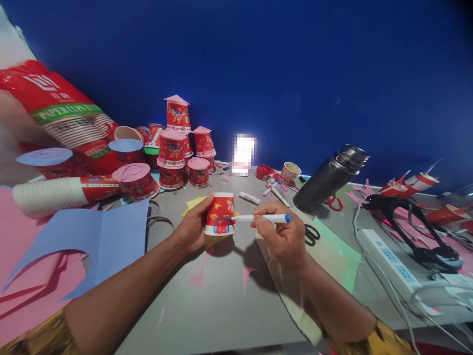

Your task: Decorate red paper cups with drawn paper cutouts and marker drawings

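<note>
My left hand [192,224] grips a red paper cup [220,209] turned upside down, its white rim at the bottom. Gold stars and blue marker strokes show on the cup's side. Between the thumb and fingers of my right hand [280,234] is a white marker pen [271,218] with a blue end pointing right. The pen's tip meets the right side of the cup, at or very near its surface. Just beyond lies a glue stick [249,198] on the grey table [177,310].
Stacked red cups [172,148] with pink paper tops stand at the back left, near a bag of paper cups [70,108]. Blue paper [114,236] lies left. A dark thermos [328,180], black-handled scissors [312,235] and a power strip [391,266] are right.
</note>
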A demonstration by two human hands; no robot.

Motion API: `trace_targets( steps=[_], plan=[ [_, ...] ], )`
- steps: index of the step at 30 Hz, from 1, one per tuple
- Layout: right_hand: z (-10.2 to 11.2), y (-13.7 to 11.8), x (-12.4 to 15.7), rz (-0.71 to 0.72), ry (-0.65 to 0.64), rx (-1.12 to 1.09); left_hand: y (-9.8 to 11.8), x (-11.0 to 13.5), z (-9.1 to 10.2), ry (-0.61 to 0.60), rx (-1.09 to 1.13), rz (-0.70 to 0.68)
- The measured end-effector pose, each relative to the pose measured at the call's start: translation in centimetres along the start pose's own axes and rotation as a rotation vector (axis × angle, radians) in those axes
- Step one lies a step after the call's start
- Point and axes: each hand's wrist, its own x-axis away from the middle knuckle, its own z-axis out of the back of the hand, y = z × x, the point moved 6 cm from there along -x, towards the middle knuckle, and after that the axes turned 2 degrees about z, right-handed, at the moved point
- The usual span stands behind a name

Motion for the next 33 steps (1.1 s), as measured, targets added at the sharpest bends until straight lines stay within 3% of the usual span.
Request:
trace_targets(
  steps=[6, 13, 19, 33],
  plan=[
    [-0.3, -0.1, 0.0, 0.005, -0.075, -0.011, 0.0, 0.1, -0.1, 0.008, 0.004, 0.011],
    [0.0, 0.2, 0.0, -0.024, -0.013, -0.042, -0.2, 0.1, 0.0, 0.004, -0.006, 0.017],
    [-0.3, 0.4, 0.0, -0.087, -0.118, -0.094, -0.2, 0.2, -0.1, -0.035, -0.015, 0.008],
    [-0.1, 1.3, 0.2, -0.132, -0.009, -0.147, -0.6, 0.0, -0.2, -0.057, 0.01, 0.026]
  ],
)
